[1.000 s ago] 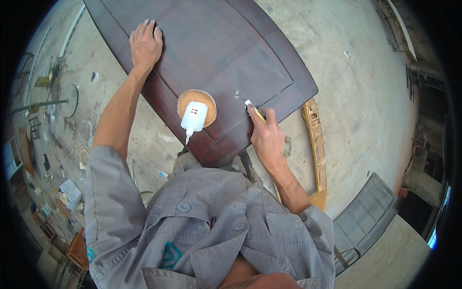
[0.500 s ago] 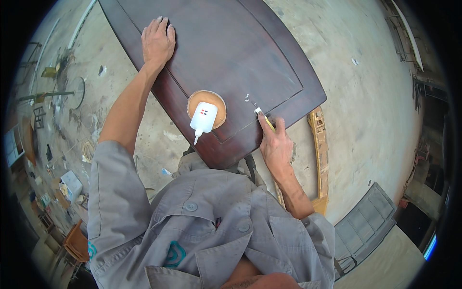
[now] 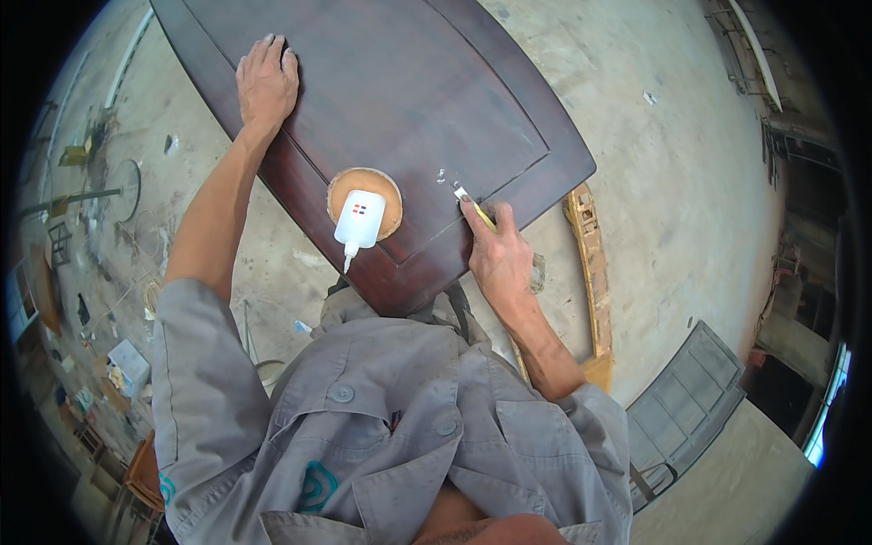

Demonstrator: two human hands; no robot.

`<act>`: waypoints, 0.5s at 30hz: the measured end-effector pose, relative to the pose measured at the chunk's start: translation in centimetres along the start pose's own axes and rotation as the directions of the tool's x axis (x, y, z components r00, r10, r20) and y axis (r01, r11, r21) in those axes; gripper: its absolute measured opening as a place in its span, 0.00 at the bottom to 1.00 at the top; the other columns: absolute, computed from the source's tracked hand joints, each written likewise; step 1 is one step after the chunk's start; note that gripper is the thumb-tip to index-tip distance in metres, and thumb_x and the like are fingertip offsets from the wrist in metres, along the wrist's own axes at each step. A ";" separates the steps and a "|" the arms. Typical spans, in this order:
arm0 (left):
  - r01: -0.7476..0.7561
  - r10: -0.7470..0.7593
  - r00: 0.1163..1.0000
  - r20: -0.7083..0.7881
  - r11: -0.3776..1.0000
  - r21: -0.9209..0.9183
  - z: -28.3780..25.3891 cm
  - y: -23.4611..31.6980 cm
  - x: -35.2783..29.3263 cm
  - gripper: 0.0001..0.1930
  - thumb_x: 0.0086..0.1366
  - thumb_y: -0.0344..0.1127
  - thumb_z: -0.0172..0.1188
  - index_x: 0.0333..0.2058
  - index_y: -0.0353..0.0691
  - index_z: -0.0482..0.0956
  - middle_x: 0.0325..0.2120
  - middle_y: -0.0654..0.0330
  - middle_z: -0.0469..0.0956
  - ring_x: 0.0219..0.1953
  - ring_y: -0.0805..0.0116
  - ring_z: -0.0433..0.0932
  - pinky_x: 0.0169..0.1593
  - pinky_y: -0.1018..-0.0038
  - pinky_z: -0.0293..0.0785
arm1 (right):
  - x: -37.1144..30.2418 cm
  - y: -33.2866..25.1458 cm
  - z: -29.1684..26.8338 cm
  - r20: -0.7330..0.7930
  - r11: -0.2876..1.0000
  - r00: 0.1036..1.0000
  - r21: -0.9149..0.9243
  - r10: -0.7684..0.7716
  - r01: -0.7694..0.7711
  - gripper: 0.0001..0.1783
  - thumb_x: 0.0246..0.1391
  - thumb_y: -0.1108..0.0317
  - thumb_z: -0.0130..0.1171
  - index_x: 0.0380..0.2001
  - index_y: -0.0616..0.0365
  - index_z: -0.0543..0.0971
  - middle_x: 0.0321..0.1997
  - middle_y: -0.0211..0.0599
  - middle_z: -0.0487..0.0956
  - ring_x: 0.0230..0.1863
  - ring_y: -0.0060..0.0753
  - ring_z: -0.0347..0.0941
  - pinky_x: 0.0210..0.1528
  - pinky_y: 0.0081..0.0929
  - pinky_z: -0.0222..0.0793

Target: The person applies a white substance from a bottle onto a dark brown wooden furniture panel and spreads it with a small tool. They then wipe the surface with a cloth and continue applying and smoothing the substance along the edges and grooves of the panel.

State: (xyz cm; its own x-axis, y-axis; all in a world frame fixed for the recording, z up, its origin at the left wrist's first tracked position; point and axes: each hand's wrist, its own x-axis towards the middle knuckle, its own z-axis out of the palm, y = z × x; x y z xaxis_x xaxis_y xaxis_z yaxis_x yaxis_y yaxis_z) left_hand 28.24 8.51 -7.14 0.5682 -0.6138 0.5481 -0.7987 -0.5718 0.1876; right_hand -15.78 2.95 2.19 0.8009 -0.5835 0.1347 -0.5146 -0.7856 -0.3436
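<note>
A dark reddish-brown wooden panel (image 3: 381, 100) with grooved borders lies before me, tapering toward my waist. My left hand (image 3: 268, 84) rests flat on its left side, fingers stretched out and holding nothing. Pinched in my right hand (image 3: 501, 262) is a small tool (image 3: 487, 217) with a yellow handle and a pale, blade-like end; its exact kind is unclear. Its tip is at the panel's surface, close to some whitish specks (image 3: 441, 175). Between my hands, a white squeeze bottle (image 3: 361, 218) lies on a round tan disc (image 3: 389, 188), nozzle pointing toward me.
A yellowish wooden frame piece (image 3: 592, 282) stands beyond the panel's right edge. At lower right is a grey panelled board (image 3: 686, 395). Clutter, a white box (image 3: 130, 363) and a round-based stand (image 3: 127, 189) occupy the concrete floor at left.
The whole view has shifted, so the panel, bottle and both hands appear slightly farther left. Relative to the panel, my left hand stays in place and the tool tip has barely moved.
</note>
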 end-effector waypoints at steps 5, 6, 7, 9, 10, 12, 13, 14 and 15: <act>-0.005 0.006 1.000 -0.013 1.000 0.021 -0.1 0.2 0.2 0.21 0.75 0.44 0.53 0.59 0.38 0.79 0.62 0.51 0.76 0.66 0.51 0.71 0.70 0.56 0.63 | 0.2 -0.2 0.3 -0.001 1.000 1.000 0.007 0.012 -0.012 0.30 0.48 0.81 0.61 0.56 0.50 0.82 0.47 0.41 0.74 0.37 0.49 0.82 0.34 0.42 0.80; -0.016 0.016 1.000 -0.014 1.000 0.015 -0.1 0.2 0.2 0.21 0.75 0.43 0.53 0.58 0.38 0.79 0.62 0.51 0.76 0.66 0.51 0.71 0.70 0.56 0.63 | 0.3 -0.3 0.2 -0.001 1.000 1.000 0.008 0.010 -0.010 0.30 0.48 0.81 0.61 0.56 0.50 0.82 0.47 0.41 0.74 0.37 0.49 0.82 0.34 0.42 0.80; -0.024 0.024 1.000 -0.016 1.000 0.008 -0.3 0.1 0.3 0.21 0.75 0.43 0.53 0.58 0.38 0.79 0.62 0.51 0.76 0.65 0.51 0.71 0.70 0.56 0.63 | 0.6 -0.4 0.1 -0.001 1.000 1.000 0.007 0.006 -0.006 0.30 0.48 0.81 0.61 0.56 0.50 0.82 0.47 0.41 0.74 0.37 0.49 0.82 0.35 0.42 0.80; -0.026 0.026 1.000 -0.016 1.000 0.003 -0.4 0.1 0.2 0.21 0.74 0.43 0.53 0.58 0.38 0.79 0.61 0.50 0.77 0.65 0.51 0.72 0.69 0.56 0.64 | 0.2 -0.4 -0.1 0.015 1.000 1.000 -0.003 0.017 -0.017 0.30 0.48 0.81 0.61 0.57 0.50 0.82 0.47 0.41 0.74 0.37 0.49 0.82 0.35 0.42 0.80; -0.020 0.021 1.000 -0.015 1.000 0.007 -0.4 0.3 0.2 0.20 0.74 0.43 0.54 0.58 0.38 0.80 0.61 0.50 0.77 0.65 0.51 0.72 0.69 0.56 0.64 | -0.4 -0.3 -0.2 0.029 0.999 0.999 -0.012 0.030 -0.030 0.29 0.48 0.81 0.61 0.57 0.50 0.81 0.48 0.41 0.74 0.37 0.49 0.82 0.35 0.42 0.80; -0.015 0.015 1.000 -0.026 1.000 0.009 -0.5 0.4 0.5 0.20 0.74 0.42 0.54 0.58 0.38 0.80 0.60 0.50 0.77 0.65 0.51 0.72 0.69 0.56 0.64 | -0.2 -0.3 0.0 0.032 0.999 0.999 -0.013 0.034 -0.034 0.30 0.48 0.81 0.61 0.57 0.50 0.81 0.48 0.41 0.75 0.37 0.50 0.82 0.35 0.43 0.81; -0.016 0.017 0.999 -0.033 1.000 0.004 -0.5 0.5 0.4 0.20 0.74 0.42 0.54 0.58 0.38 0.80 0.60 0.50 0.77 0.64 0.51 0.72 0.69 0.56 0.64 | 0.3 -0.4 0.1 0.023 1.000 0.999 -0.006 0.029 -0.029 0.30 0.48 0.81 0.61 0.57 0.50 0.81 0.48 0.40 0.75 0.37 0.50 0.82 0.35 0.43 0.81; -0.018 0.018 0.999 -0.040 1.000 0.000 -0.4 0.5 0.3 0.20 0.74 0.42 0.54 0.58 0.38 0.80 0.60 0.50 0.77 0.64 0.51 0.73 0.69 0.56 0.64 | 0.5 -0.5 0.3 0.015 1.000 1.000 0.002 0.024 -0.024 0.30 0.48 0.81 0.61 0.57 0.50 0.81 0.49 0.40 0.75 0.37 0.50 0.82 0.35 0.43 0.81; -0.025 0.025 0.999 -0.040 1.000 -0.001 -0.4 0.4 0.2 0.20 0.74 0.42 0.54 0.58 0.38 0.80 0.60 0.50 0.77 0.64 0.51 0.73 0.69 0.56 0.64 | 0.6 -0.6 0.4 0.010 1.000 1.000 0.003 0.020 -0.020 0.30 0.48 0.81 0.61 0.57 0.50 0.81 0.49 0.40 0.75 0.37 0.50 0.82 0.35 0.43 0.81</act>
State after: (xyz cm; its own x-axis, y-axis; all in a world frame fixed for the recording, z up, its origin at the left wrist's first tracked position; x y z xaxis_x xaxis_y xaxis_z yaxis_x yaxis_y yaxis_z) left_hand 27.97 8.36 -6.58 0.5397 -0.6054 0.5850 -0.8128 -0.5556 0.1749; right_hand -14.88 3.13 2.07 0.7937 -0.5968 0.1181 -0.5296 -0.7733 -0.3487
